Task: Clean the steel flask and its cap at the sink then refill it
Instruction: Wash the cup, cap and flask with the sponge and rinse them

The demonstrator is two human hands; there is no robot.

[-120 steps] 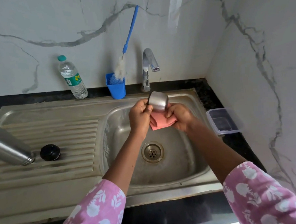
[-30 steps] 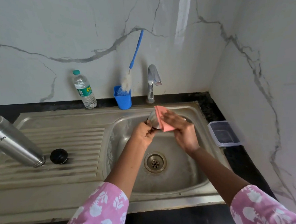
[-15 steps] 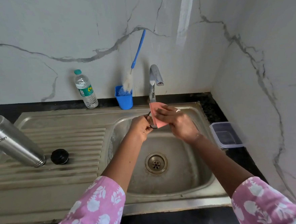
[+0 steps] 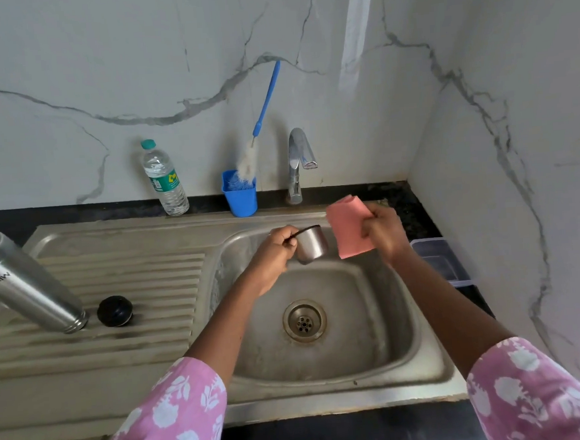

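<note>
**Cap and cloth apart over the sink**

So the left hand point(image 4: 277, 251) has its grip wrapped around the steel cap point(image 4: 312, 244), holding it over the sink point(image 4: 357, 318) basin. The right hand point(image 4: 384, 235) pinches a pink cloth point(image 4: 347, 227) just beside the cap, not touching it. The steel flask point(image 4: 22, 283) lies tilted on the drainboard at left, with a black stopper point(image 4: 114, 311) right next to its mouth.
</note>
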